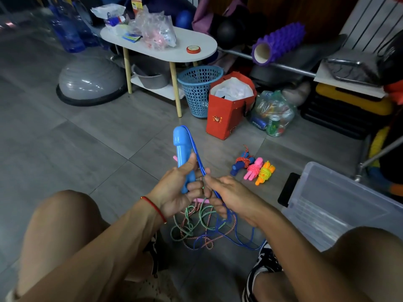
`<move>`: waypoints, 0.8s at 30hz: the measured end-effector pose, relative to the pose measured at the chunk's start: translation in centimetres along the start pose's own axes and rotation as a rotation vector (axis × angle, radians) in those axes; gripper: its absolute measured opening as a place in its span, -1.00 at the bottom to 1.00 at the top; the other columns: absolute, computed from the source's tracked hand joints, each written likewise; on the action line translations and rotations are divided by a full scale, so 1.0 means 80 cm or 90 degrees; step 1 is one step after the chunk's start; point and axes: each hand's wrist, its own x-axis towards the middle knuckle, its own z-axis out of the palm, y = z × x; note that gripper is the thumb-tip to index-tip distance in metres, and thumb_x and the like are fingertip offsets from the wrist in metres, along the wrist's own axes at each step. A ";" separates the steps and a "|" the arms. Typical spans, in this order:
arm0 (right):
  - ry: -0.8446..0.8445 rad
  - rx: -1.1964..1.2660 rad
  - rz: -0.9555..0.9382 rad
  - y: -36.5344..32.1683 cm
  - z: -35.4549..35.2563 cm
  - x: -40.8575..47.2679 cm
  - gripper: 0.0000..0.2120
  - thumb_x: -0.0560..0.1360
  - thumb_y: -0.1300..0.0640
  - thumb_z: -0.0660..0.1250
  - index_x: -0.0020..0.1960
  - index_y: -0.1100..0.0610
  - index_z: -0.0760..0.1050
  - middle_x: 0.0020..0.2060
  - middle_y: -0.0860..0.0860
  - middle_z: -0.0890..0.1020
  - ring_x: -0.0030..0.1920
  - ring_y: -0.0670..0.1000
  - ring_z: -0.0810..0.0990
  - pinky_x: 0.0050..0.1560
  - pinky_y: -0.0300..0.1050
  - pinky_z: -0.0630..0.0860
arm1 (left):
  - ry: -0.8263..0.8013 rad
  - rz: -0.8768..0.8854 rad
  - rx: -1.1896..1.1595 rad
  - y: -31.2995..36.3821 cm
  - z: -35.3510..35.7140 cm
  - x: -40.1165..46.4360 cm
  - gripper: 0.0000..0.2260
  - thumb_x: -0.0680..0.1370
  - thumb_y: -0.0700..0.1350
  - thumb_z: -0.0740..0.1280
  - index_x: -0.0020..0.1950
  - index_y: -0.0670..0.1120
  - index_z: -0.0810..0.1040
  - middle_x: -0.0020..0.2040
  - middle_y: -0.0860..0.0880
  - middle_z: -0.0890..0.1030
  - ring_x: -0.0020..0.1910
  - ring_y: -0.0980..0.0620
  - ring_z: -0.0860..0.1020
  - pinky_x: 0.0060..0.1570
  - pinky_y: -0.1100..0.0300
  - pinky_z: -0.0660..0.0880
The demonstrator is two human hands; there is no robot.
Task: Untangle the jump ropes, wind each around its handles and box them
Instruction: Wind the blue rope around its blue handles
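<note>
My left hand [178, 188] grips a light blue jump rope handle [181, 149] that points up and away from me. The blue cord [197, 153] leaves the handle's top and runs down to my right hand [229, 197], which pinches it close to the left hand. Below my hands, a tangle of blue, green and pink-white cords [202, 227] lies on the floor. A pink handle [201, 200] peeks out beneath my hands. Three wound ropes lie further right: blue with red cord [242, 163], pink [254, 168], orange with yellow cord [265, 173]. A clear plastic box [340, 205] stands at right.
A black phone [287, 189] lies by the box's left edge. Behind stand a red paper bag [229, 110], a blue basket [199, 90], a white oval table [161, 46], a grey balance dome [90, 81] and a bag of cans [272, 114]. My knees frame the bottom.
</note>
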 end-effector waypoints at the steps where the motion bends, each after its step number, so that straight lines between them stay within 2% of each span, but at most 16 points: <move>1: -0.017 0.011 -0.003 0.000 -0.001 -0.001 -0.62 0.70 -0.07 0.12 -0.15 0.16 0.44 -0.47 -0.01 0.28 -0.50 -0.04 0.28 -0.47 -0.16 0.34 | -0.018 0.004 0.002 0.001 0.000 -0.001 -0.69 0.61 0.12 0.27 0.00 -0.13 0.35 -0.26 -0.05 0.57 -0.55 0.14 0.19 -0.62 0.30 0.21; 5: -0.028 -0.035 -0.005 0.001 -0.014 -0.003 -0.59 0.69 -0.07 0.15 -0.15 0.20 0.52 -0.50 -0.03 0.31 -0.48 0.01 0.36 -0.29 0.00 0.48 | -0.049 0.007 0.037 0.010 0.004 -0.010 -0.65 0.54 0.19 0.30 -0.05 -0.05 0.30 -0.29 0.01 0.38 -0.54 0.16 0.16 -0.58 0.30 0.11; 7: -0.027 -0.121 -0.011 0.002 -0.025 -0.004 -0.58 0.68 -0.08 0.18 -0.12 0.21 0.59 -0.48 -0.01 0.35 -0.44 0.03 0.43 -0.16 0.04 0.51 | -0.029 -0.012 0.113 0.016 0.004 -0.013 -0.48 0.42 0.38 0.28 0.05 -0.04 0.33 -0.31 0.03 0.34 -0.53 0.17 0.11 -0.57 0.30 0.05; 9: -0.040 -0.218 -0.018 0.003 -0.036 -0.006 -0.62 0.65 -0.10 0.22 -0.09 0.14 0.65 -0.49 -0.01 0.40 -0.41 0.01 0.48 -0.14 0.00 0.51 | -0.002 -0.044 0.169 0.021 0.000 -0.014 -0.32 0.32 0.53 0.16 0.12 -0.01 0.38 -0.34 0.03 0.32 -0.55 0.17 0.09 -0.58 0.36 0.04; 11: -0.022 -0.318 -0.010 0.005 -0.046 -0.008 -0.65 0.58 -0.19 0.28 -0.12 0.05 0.65 -0.49 -0.07 0.47 -0.41 -0.02 0.52 -0.20 -0.02 0.52 | 0.018 -0.079 0.198 0.027 -0.003 -0.014 -0.32 0.40 0.56 -0.02 0.08 0.02 0.42 -0.37 0.01 0.34 -0.59 0.16 0.10 -0.57 0.41 0.06; 13: 0.044 -0.479 -0.016 0.006 -0.056 -0.010 -0.58 0.43 -0.40 0.28 -0.18 -0.05 0.61 -0.41 -0.08 0.56 -0.33 -0.05 0.57 -0.20 0.02 0.58 | 0.083 -0.082 0.279 0.032 -0.010 -0.008 -0.39 0.53 0.48 -0.10 0.03 0.01 0.42 -0.41 0.00 0.37 -0.59 0.14 0.10 -0.51 0.40 0.06; 15: 0.149 -0.646 -0.033 0.002 -0.066 -0.016 -0.55 0.36 -0.47 0.30 -0.25 -0.07 0.55 -0.40 -0.07 0.53 -0.29 -0.08 0.54 -0.25 -0.02 0.51 | 0.142 -0.075 0.408 0.039 -0.018 -0.003 -0.56 0.62 0.34 0.00 0.05 -0.01 0.37 -0.40 -0.02 0.41 -0.58 0.09 0.16 -0.50 0.36 0.09; 16: 0.202 -0.697 -0.054 -0.003 -0.069 -0.020 -0.58 0.37 -0.44 0.34 -0.26 -0.08 0.54 -0.41 -0.09 0.51 -0.28 -0.10 0.52 -0.26 -0.06 0.47 | 0.151 -0.054 0.535 0.040 -0.024 -0.001 -0.65 0.64 0.23 0.08 0.12 -0.04 0.37 -0.34 -0.07 0.47 -0.58 0.03 0.26 -0.54 0.28 0.18; 17: 0.234 -0.711 -0.095 -0.009 -0.071 -0.024 -0.63 0.38 -0.40 0.38 -0.25 -0.10 0.56 -0.41 -0.12 0.51 -0.27 -0.13 0.52 -0.26 -0.09 0.46 | 0.149 -0.022 0.729 0.039 -0.034 0.002 -0.72 0.66 0.09 0.16 0.23 -0.08 0.37 -0.17 -0.15 0.53 -0.50 -0.08 0.42 -0.51 0.13 0.33; 18: 0.234 -0.693 -0.147 -0.016 -0.072 -0.027 -0.70 0.40 -0.34 0.40 -0.22 -0.12 0.59 -0.39 -0.16 0.53 -0.26 -0.15 0.53 -0.25 -0.09 0.49 | 0.166 -0.015 0.869 0.037 -0.039 0.004 -0.71 0.66 -0.06 0.18 0.34 -0.15 0.35 0.05 -0.25 0.51 -0.31 -0.20 0.55 -0.32 -0.02 0.48; 19: 0.217 -0.662 -0.200 -0.021 -0.072 -0.028 -0.77 0.42 -0.29 0.42 -0.17 -0.14 0.62 -0.35 -0.19 0.56 -0.24 -0.17 0.54 -0.21 -0.08 0.51 | 0.147 0.019 0.988 0.030 -0.046 0.008 -0.70 0.68 -0.14 0.14 0.38 -0.21 0.34 0.19 -0.32 0.42 -0.14 -0.27 0.58 -0.11 -0.08 0.50; 20: 0.196 -0.626 -0.247 -0.023 -0.071 -0.027 -0.82 0.44 -0.23 0.43 -0.11 -0.14 0.64 -0.29 -0.20 0.58 -0.22 -0.18 0.56 -0.18 -0.06 0.52 | 0.113 0.067 1.036 0.025 -0.044 0.004 -0.72 0.69 -0.17 0.08 0.36 -0.24 0.36 0.22 -0.34 0.38 -0.07 -0.28 0.58 -0.02 -0.06 0.49; 22: 0.185 -0.577 -0.295 -0.023 -0.069 -0.022 -0.87 0.46 -0.15 0.46 -0.06 -0.12 0.66 -0.22 -0.16 0.59 -0.21 -0.15 0.57 -0.16 -0.02 0.52 | 0.002 0.114 0.988 0.014 -0.039 -0.006 -0.72 0.68 -0.20 0.02 0.21 -0.27 0.46 0.10 -0.27 0.42 -0.11 -0.26 0.57 -0.08 0.07 0.47; 23: 0.201 -0.553 -0.305 -0.020 -0.070 -0.016 -0.88 0.46 -0.12 0.47 -0.07 -0.10 0.66 -0.20 -0.15 0.60 -0.21 -0.13 0.58 -0.16 -0.01 0.52 | -0.042 0.098 0.938 0.010 -0.033 -0.009 -0.73 0.68 -0.21 0.02 0.18 -0.27 0.48 0.08 -0.27 0.44 -0.11 -0.25 0.56 -0.05 0.07 0.49; 24: 0.218 -0.518 -0.305 -0.018 -0.073 -0.012 -0.90 0.46 -0.10 0.48 -0.09 -0.09 0.67 -0.20 -0.14 0.62 -0.19 -0.11 0.59 -0.14 -0.02 0.52 | -0.063 0.031 0.878 0.006 -0.027 -0.014 -0.73 0.70 -0.18 0.03 0.22 -0.26 0.45 0.11 -0.27 0.44 -0.03 -0.26 0.55 0.06 0.03 0.48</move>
